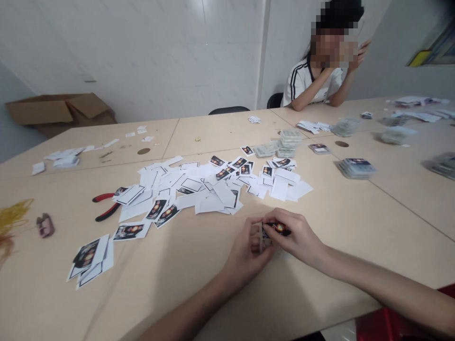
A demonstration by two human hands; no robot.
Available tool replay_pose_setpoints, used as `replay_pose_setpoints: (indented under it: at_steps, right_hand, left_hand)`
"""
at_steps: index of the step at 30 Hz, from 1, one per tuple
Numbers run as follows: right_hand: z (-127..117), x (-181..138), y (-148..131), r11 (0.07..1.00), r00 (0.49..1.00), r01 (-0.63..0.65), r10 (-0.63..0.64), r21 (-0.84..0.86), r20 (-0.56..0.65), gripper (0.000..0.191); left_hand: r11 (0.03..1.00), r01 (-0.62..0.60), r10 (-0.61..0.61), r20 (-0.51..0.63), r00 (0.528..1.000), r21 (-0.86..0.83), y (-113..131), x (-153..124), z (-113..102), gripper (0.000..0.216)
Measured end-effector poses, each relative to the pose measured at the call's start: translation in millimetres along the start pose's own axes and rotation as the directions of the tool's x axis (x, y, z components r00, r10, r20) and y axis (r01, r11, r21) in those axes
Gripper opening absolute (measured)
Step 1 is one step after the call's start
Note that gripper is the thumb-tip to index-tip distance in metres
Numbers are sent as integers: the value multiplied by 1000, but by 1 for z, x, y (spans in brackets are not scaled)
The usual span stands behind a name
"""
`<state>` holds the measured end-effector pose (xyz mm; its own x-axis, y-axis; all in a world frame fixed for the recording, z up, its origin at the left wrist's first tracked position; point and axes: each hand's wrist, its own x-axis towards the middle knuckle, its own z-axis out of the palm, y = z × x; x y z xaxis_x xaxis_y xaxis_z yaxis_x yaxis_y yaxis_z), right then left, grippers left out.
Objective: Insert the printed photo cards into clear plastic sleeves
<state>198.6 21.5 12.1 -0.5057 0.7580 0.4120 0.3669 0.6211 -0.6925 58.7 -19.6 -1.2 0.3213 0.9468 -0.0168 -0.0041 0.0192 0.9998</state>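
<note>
My left hand and my right hand meet low over the beige table, both closed on one small printed card with a dark picture and an orange glow. A small clear case seems to stand upright between my fingers, mostly hidden. Just beyond my hands lies a wide scatter of paper cards, some white side up, some picture side up.
Red-handled pliers lie left of the scatter, with more cards nearer the edge. Stacks of clear cases and a finished stack sit farther right. A seated person leans on the far table. A cardboard box stands back left.
</note>
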Motion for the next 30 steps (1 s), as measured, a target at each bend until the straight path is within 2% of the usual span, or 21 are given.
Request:
replay_pose_setpoints:
  at_steps: [11, 21, 30]
  right_hand:
    - [0, 0, 2, 1000, 1000, 2, -2, -2, -1, 10]
    - [0, 0, 2, 1000, 1000, -8, 8, 0, 11, 11]
    - [0, -1, 2, 1000, 1000, -20, 20, 12, 8, 12]
  left_hand:
    - [1000, 3, -3, 2, 1000, 19, -2, -1, -1, 40]
    - [999, 11, -11, 6, 1000, -36, -4, 1, -2, 40]
    - [995, -10, 4, -62, 998, -101, -1, -2, -3, 27]
